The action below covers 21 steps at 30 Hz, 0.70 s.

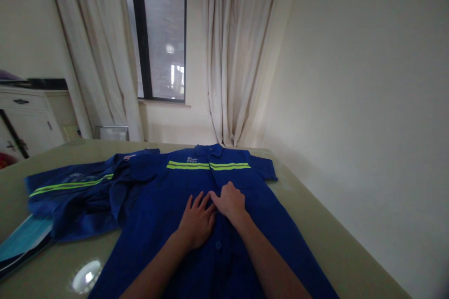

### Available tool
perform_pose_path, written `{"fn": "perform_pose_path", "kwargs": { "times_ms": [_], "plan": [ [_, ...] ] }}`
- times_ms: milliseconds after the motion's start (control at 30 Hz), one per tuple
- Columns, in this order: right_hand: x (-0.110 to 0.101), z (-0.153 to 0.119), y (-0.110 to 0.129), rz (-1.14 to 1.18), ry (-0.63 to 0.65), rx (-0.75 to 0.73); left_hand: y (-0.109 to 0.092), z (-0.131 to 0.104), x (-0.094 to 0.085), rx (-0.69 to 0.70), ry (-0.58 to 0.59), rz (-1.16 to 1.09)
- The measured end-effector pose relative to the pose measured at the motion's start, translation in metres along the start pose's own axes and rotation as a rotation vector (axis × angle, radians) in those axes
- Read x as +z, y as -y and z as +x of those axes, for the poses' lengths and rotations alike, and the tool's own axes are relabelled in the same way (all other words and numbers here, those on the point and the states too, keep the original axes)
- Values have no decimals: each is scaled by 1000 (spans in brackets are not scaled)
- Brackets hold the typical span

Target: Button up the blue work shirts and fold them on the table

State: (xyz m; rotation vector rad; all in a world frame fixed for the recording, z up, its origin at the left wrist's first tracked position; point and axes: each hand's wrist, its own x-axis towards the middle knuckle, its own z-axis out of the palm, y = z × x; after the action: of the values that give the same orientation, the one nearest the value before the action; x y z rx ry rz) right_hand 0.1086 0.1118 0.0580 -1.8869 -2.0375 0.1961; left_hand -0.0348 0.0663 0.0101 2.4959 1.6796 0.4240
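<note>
A blue short-sleeved work shirt (pixel 157 224) lies spread front-up, its collar toward the window and a yellow-green reflective band across the chest. My left hand (pixel 198 219) rests on its front, fingers spread, just left of the button line. Beside it, my right hand (pixel 229 201) is on the right front panel near the placket, fingers curled down and thumb pointing at the left hand's fingertips. Whether cloth is pinched under those curled fingers is hidden. A button (pixel 218 245) shows below the hands.
A second blue garment (pixel 84 196) with the same band lies crumpled at the left, touching the shirt's sleeve. Near it is a light-blue and dark flat item (pixel 26 238). The table (pixel 315 224) borders a wall on the right. Curtains (pixel 235 56) and a white cabinet (pixel 31 117) stand behind.
</note>
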Motion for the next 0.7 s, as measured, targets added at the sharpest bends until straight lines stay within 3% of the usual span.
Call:
{"fn": "perform_pose_path", "kwargs": {
  "times_ms": [167,300,367,467,700],
  "plan": [
    [20,19,3,70,-19,-27,1,2,-17,15,16,-13],
    [35,24,-17,341,-86,70,0,32,-29,-155,-7,16],
    [36,23,-24,374,-103,60,-2,47,-27,-231,-46,39],
    [35,18,-24,372,-127,20,-1,61,-17,-232,-91,34],
    [36,12,-15,283,-107,21,17,66,-4,-184,-44,-123]
  ]
}}
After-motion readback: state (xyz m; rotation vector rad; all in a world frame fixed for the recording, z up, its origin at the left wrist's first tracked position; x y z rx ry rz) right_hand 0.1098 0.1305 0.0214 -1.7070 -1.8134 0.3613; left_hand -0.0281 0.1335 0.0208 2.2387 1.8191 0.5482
